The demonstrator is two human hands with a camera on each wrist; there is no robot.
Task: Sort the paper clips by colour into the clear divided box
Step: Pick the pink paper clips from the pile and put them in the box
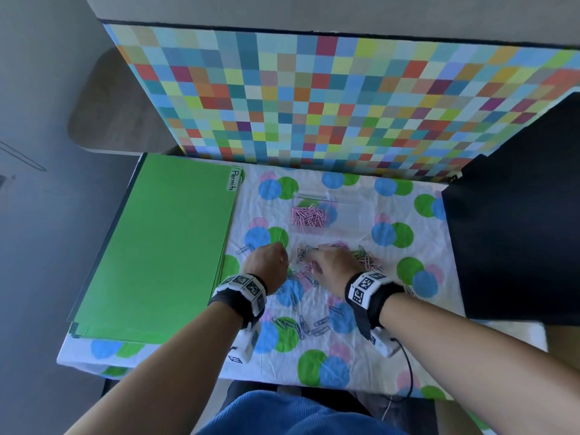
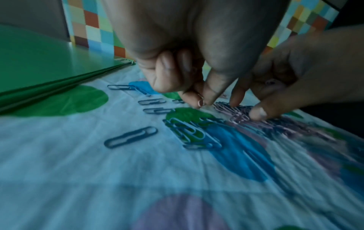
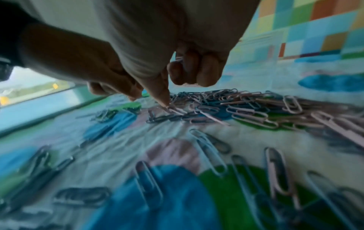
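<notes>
Table [image 1: 361, 365]: covered by a white cloth with blue, green and pink dots; a multicoloured checkered panel [image 1: 314, 98] stands behind.
Green folders [image 1: 163, 246]: stacked at left, top tab handwritten "Permits" [image 1: 234, 180].
Clear divided box [image 1: 326, 213]: at centre rear; pink paper clips [image 1: 307, 216] fill its left compartment.
Loose paper clips [image 1: 361, 257]: a mixed pink, blue and green pile just in front of the box, with blue strays [image 1: 309, 328] nearer the person.
Left hand [image 1: 266, 262]: the grip is fingers curled, thumb and fingertip [image 2: 201, 102] pinched at a pink clip on the cloth.
Right hand [image 1: 332, 265]: fingers curled round several pink clips, index tip [image 3: 164, 101] pressing the pile.
</notes>
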